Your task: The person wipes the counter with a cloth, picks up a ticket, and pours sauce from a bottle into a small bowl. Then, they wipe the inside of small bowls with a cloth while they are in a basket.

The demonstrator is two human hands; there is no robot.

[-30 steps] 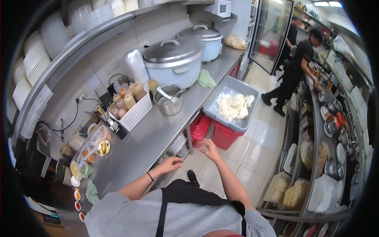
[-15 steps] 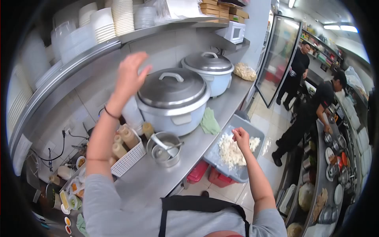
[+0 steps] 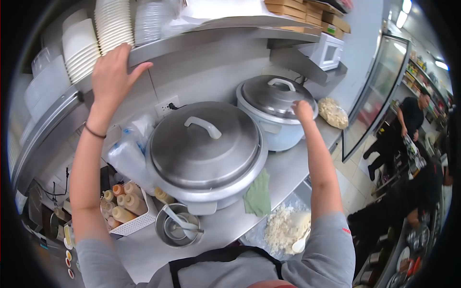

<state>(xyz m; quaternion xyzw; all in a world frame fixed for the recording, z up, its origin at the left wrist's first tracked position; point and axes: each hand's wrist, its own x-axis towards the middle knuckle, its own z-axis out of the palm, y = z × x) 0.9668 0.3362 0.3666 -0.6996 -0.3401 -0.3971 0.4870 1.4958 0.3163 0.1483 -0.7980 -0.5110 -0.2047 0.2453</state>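
My left hand [image 3: 113, 74] is raised at the shelf's metal edge, fingers up and thumb apart, beside a stack of white bowls [image 3: 79, 48]; it grips nothing that shows. My right hand [image 3: 302, 111] is closed, with its fingers bunched near the lid of the farther cooker [image 3: 276, 98]; whatever it may hold is hidden. Between my arms sits the nearer large cooker [image 3: 204, 144], its steel lid on. A green cloth [image 3: 258, 194] lies by its base. Below my right arm, a grey tub holds white rice [image 3: 283, 228] and a white scoop [image 3: 300, 245].
A metal shelf [image 3: 201, 36] with stacked containers and cardboard boxes overhangs the counter. A basket of squeeze bottles [image 3: 132, 218] and a steel pot with a ladle [image 3: 175, 237] stand at the front left. Two people in black are at the right, past an open glass door [image 3: 374, 96].
My left hand has moved up and left to the shelf edge. My right hand has gone from above the rice tub up to the farther cooker's lid. The view has shifted closer to the cookers.
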